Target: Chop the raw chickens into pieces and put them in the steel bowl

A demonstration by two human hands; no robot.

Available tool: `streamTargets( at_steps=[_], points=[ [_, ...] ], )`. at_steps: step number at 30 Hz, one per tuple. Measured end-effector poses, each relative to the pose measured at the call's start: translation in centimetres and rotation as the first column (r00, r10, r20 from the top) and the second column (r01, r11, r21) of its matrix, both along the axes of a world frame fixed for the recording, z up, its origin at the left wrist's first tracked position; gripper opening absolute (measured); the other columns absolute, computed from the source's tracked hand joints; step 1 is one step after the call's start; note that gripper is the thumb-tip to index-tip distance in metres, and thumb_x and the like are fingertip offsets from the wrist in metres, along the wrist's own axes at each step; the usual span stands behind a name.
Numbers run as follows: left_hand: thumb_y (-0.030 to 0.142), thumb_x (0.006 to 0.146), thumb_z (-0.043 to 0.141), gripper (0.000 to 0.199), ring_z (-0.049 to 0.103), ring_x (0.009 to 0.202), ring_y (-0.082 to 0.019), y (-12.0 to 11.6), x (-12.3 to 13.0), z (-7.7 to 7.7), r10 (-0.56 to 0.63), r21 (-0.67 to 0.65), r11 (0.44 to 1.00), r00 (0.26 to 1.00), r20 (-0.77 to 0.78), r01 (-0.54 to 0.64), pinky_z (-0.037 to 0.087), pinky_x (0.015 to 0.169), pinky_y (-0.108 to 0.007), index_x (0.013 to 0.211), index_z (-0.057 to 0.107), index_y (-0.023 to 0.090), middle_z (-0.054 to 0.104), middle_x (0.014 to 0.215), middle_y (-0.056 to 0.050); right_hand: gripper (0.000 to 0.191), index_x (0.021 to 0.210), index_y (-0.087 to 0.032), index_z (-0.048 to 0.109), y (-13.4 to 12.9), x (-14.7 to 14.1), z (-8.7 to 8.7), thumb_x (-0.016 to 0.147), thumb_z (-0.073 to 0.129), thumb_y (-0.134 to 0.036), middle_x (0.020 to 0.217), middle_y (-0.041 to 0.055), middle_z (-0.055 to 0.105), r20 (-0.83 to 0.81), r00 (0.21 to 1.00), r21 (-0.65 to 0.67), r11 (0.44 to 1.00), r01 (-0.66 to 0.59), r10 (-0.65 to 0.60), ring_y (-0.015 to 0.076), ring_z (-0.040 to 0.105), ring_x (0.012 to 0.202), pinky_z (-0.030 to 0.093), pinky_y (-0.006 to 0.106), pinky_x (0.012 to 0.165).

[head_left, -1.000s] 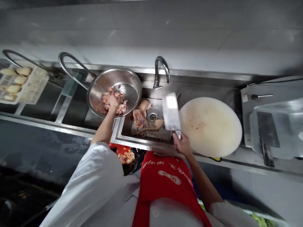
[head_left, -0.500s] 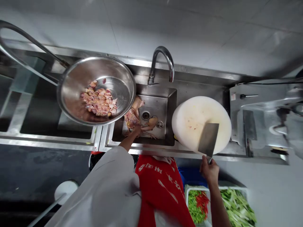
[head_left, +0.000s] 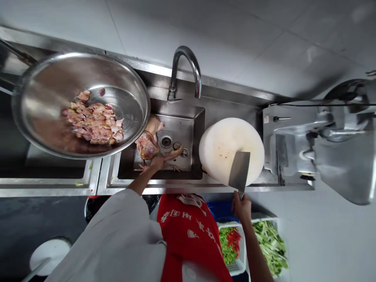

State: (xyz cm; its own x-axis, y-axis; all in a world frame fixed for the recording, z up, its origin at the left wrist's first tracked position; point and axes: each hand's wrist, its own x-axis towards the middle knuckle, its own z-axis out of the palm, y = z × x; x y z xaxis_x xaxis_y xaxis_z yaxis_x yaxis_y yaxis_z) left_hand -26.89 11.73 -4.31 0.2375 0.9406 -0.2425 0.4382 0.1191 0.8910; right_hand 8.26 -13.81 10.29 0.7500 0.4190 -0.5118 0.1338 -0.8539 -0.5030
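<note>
My left hand point(head_left: 158, 161) reaches into the steel sink point(head_left: 188, 135) and is closed on a pale poultry piece point(head_left: 174, 153) that sticks out to the right. Beside it, at the sink's left, lies a raw bird carcass point(head_left: 147, 145), partly under the bowl's rim. My right hand point(head_left: 242, 205) grips the handle of a cleaver point(head_left: 240, 169), whose wide blade lies over the front of the round white chopping block point(head_left: 226, 149). A few small reddish scraps dot the block.
A large steel bowl point(head_left: 44, 129) with chopped meat point(head_left: 96, 123) overhangs the sink's left. A curved faucet point(head_left: 188, 55) rises behind. A metal machine point(head_left: 293, 145) stands right of the block. Baskets of cut greens point(head_left: 272, 246) and red peppers point(head_left: 234, 238) sit below the counter.
The view has shifted, so most things appear farther left. The piece at my left hand is raised a little and turned. My right hand still holds the cleaver over the block.
</note>
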Motion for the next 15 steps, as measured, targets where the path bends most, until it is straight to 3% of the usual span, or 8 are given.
streamTargets(
  at_steps=[2,4,6,9,12,13,15],
  points=[
    [0.023,0.087,0.066,0.018,0.065,0.089,-0.025,-0.3,-0.4,0.5,-0.072,-0.001,0.997,0.987,-0.147,0.073,0.054,0.081,-0.042,0.102,0.067,0.012,0.066,0.096,-0.010,0.042,0.068,-0.026,0.046,-0.3,0.9,-0.3,0.080,0.056,-0.065,0.040,-0.0029,0.050,-0.005,0.999,0.017,0.999,-0.044,0.044,0.0188,0.049,0.033,0.038,0.030,0.037],
    [0.013,0.083,0.063,0.019,0.066,0.086,-0.030,-1.0,-1.2,2.2,-0.144,0.034,0.985,0.916,-0.375,0.169,0.050,0.078,-0.044,0.101,0.068,0.012,0.066,0.091,-0.013,0.040,0.068,-0.026,0.047,-0.6,2.1,-0.7,0.081,0.054,-0.064,0.040,-0.0022,0.051,0.011,0.995,0.024,0.995,-0.100,0.100,0.0192,0.050,0.035,0.039,0.030,0.040],
    [0.012,0.085,0.055,0.031,0.065,0.091,-0.033,-1.9,-1.7,5.1,-0.155,0.095,0.963,0.804,-0.574,0.253,0.049,0.077,-0.043,0.113,0.066,0.014,0.066,0.100,-0.017,0.039,0.068,-0.026,0.048,-0.9,3.6,-1.0,0.080,0.054,-0.062,0.043,-0.0009,0.053,0.046,0.986,0.040,0.986,-0.162,0.160,0.0197,0.052,0.040,0.040,0.031,0.045],
    [0.019,0.092,0.044,0.033,0.064,0.098,-0.033,-3.8,-0.6,10.8,-0.054,0.235,0.921,0.699,-0.713,0.311,0.048,0.078,-0.041,0.119,0.063,0.016,0.066,0.105,-0.019,0.037,0.069,-0.025,0.051,-1.0,6.3,-1.2,0.079,0.055,-0.061,0.045,-0.0005,0.054,0.027,0.971,0.118,0.964,-0.239,0.237,0.0199,0.053,0.045,0.041,0.030,0.049],
    [0.022,0.095,0.040,0.033,0.063,0.102,-0.033,-6.7,4.4,15.6,0.058,0.342,0.874,0.626,-0.778,0.344,0.047,0.085,-0.041,0.118,0.064,0.018,0.066,0.104,-0.018,0.035,0.073,-0.023,0.053,-1.2,9.2,-1.1,0.085,0.051,-0.056,0.048,-0.0004,0.053,0.010,0.950,0.150,0.938,-0.311,0.313,0.0194,0.054,0.048,0.039,0.029,0.052],
    [0.022,0.095,0.041,0.033,0.062,0.104,-0.032,-7.9,6.9,16.4,0.078,0.349,0.875,0.612,-0.787,0.337,0.047,0.088,-0.041,0.118,0.063,0.017,0.066,0.105,-0.017,0.033,0.075,-0.022,0.054,-1.3,10.2,-1.0,0.087,0.050,-0.053,0.052,0.0010,0.056,0.048,0.937,0.130,0.928,-0.350,0.347,0.0195,0.055,0.052,0.039,0.029,0.054],
    [0.019,0.094,0.043,0.031,0.063,0.104,-0.031,-10.6,12.4,16.5,0.070,0.292,0.912,0.592,-0.803,0.288,0.047,0.088,-0.040,0.118,0.062,0.016,0.066,0.107,-0.017,0.029,0.083,-0.018,0.059,-1.6,12.4,-0.9,0.091,0.050,-0.044,0.064,0.0059,0.063,0.161,0.890,0.055,0.896,-0.441,0.428,0.0201,0.060,0.063,0.039,0.028,0.059]
  ],
)
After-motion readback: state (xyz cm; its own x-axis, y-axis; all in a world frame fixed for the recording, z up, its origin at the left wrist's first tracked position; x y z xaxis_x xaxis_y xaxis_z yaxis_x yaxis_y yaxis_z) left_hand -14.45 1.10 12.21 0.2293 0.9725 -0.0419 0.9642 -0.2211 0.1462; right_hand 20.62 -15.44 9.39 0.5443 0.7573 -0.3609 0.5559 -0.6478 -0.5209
